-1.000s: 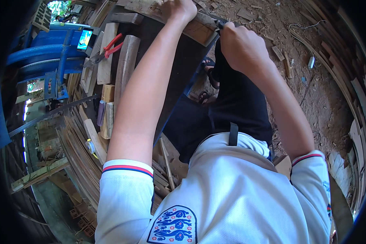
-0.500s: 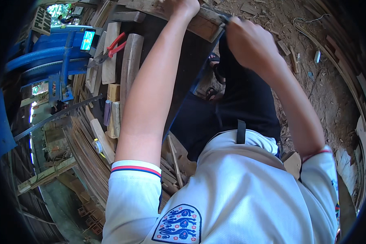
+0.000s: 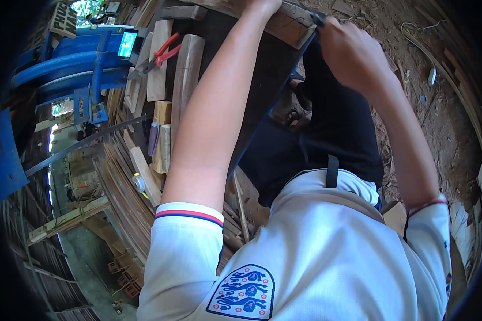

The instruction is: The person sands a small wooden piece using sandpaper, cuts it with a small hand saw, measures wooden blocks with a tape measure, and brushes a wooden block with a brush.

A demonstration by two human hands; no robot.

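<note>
At the top edge, my left hand point(image 3: 262, 5) is on a wooden board point(image 3: 289, 24); its fingers are out of frame. Just right of it, my right hand point(image 3: 348, 51) is closed around a dark tool point(image 3: 318, 18) at the board's end, the tool mostly hidden by my fingers. The board lies on a dark bench surface point(image 3: 262, 77). Left of my forearm are red-handled pliers point(image 3: 163, 53), wood blocks point(image 3: 187, 69), a purple-handled item point(image 3: 153, 139) and a tape measure point(image 3: 139, 182).
Blue machinery point(image 3: 64, 64) with a phone point(image 3: 127, 43) and a long saw blade point(image 3: 85, 142) stand at left, above stacked timber strips point(image 3: 118, 198). My legs and sandaled feet point(image 3: 300, 88) are beside the bench. Wood scraps and a white cable point(image 3: 423, 25) lie on the dirt floor.
The whole view has shifted, so the scene sits further right in the picture. Both hands stay at the board, and my right hand still grips the dark tool, slightly blurred earlier.
</note>
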